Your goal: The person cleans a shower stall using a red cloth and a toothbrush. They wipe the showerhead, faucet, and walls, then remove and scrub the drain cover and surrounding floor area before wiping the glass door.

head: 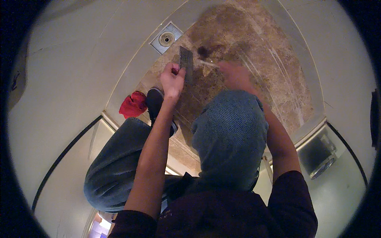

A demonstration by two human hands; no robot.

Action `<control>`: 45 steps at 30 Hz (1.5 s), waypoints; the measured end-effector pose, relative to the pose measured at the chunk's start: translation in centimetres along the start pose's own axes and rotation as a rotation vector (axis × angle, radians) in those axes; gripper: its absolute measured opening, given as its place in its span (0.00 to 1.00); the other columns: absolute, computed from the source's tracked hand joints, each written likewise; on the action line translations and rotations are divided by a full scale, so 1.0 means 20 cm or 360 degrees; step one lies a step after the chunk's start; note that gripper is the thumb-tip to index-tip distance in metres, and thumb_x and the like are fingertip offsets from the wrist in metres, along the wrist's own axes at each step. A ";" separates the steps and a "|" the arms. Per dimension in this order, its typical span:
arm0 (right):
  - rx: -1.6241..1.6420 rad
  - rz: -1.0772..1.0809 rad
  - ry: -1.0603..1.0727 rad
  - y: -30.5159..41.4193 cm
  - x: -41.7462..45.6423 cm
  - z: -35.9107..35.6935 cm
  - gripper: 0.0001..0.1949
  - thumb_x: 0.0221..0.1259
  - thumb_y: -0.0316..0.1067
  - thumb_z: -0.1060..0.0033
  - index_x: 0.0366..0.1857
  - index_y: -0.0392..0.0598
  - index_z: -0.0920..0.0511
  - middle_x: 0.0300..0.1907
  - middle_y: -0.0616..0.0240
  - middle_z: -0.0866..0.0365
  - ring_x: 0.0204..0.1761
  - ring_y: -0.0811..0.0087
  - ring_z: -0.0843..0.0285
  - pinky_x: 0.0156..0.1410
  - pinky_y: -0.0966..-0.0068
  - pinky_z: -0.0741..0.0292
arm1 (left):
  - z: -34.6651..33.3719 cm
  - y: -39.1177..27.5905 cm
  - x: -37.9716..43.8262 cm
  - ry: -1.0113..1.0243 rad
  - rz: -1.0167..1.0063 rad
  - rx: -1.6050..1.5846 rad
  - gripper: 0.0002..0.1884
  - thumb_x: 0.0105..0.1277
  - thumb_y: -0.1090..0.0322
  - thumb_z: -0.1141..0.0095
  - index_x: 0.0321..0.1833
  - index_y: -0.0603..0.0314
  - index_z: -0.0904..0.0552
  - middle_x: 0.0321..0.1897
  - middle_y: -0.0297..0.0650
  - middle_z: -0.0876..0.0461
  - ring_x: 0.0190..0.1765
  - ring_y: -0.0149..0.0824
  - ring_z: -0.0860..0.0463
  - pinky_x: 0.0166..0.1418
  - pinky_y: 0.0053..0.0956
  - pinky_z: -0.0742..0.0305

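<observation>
My left hand [174, 80] grips the near end of a flat, slotted rectangular grate [186, 58], tilted up over the mottled brown floor [279, 86]. To its right, my right hand [236, 74] is blurred and seems to hold a thin pale stick-like tool [208, 63], pointing left toward the grate. The tool's tip is too blurred to tell its kind. Just beyond it is a dark round patch [204, 52]; whether it is an object or a shadow, I cannot tell. A square metal floor drain [166, 39] with a round strainer lies past the grate.
Pale walls [68, 68] close in on both sides, with dark-edged glass panels [330, 157] nearer me. A crumpled red cloth [133, 104] lies left of my dark shoe [154, 102]. My raised jeans-clad knee [232, 128] stands between my forearms.
</observation>
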State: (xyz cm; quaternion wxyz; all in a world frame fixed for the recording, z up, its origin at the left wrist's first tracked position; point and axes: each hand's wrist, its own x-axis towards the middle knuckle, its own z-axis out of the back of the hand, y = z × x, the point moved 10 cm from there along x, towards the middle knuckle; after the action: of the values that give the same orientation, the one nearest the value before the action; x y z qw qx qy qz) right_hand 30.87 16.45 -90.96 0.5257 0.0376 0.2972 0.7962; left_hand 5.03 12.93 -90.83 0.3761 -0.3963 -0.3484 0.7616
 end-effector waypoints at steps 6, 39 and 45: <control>-0.0237 -0.0037 -0.0199 0.08 0.26 0.01 0.14 0.56 0.33 0.41 0.48 0.54 0.21 0.40 0.49 0.15 0.44 0.50 0.15 0.45 0.52 0.20 | 0.02 0.02 0.02 0.0062 0.0141 -0.0331 0.07 0.60 0.72 0.34 0.34 0.61 0.21 0.26 0.32 0.22 0.27 0.26 0.25 0.28 0.24 0.28; -0.0040 -0.0446 0.0238 0.12 0.09 -0.21 0.14 0.52 0.37 0.39 0.43 0.49 0.19 0.33 0.50 0.13 0.38 0.48 0.13 0.45 0.50 0.19 | 0.10 -0.73 0.14 0.0465 0.0517 -0.2094 0.06 0.71 0.75 0.44 0.47 0.68 0.20 0.44 0.44 0.18 0.39 0.35 0.19 0.39 0.26 0.16; -0.0102 -0.0435 0.0181 0.12 0.08 -0.23 0.15 0.53 0.37 0.40 0.46 0.49 0.19 0.32 0.52 0.13 0.38 0.49 0.12 0.46 0.52 0.19 | 0.12 -1.37 0.13 0.1239 0.0404 -0.2760 0.09 0.71 0.78 0.46 0.51 0.73 0.22 0.47 0.51 0.17 0.44 0.43 0.19 0.37 0.27 0.17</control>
State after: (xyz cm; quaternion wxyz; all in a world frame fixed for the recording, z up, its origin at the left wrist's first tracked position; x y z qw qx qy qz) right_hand 26.48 15.26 -93.88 0.6124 -0.0650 0.3034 0.7271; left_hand 9.95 27.60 -67.92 -0.0441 -0.7968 -0.5960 0.0889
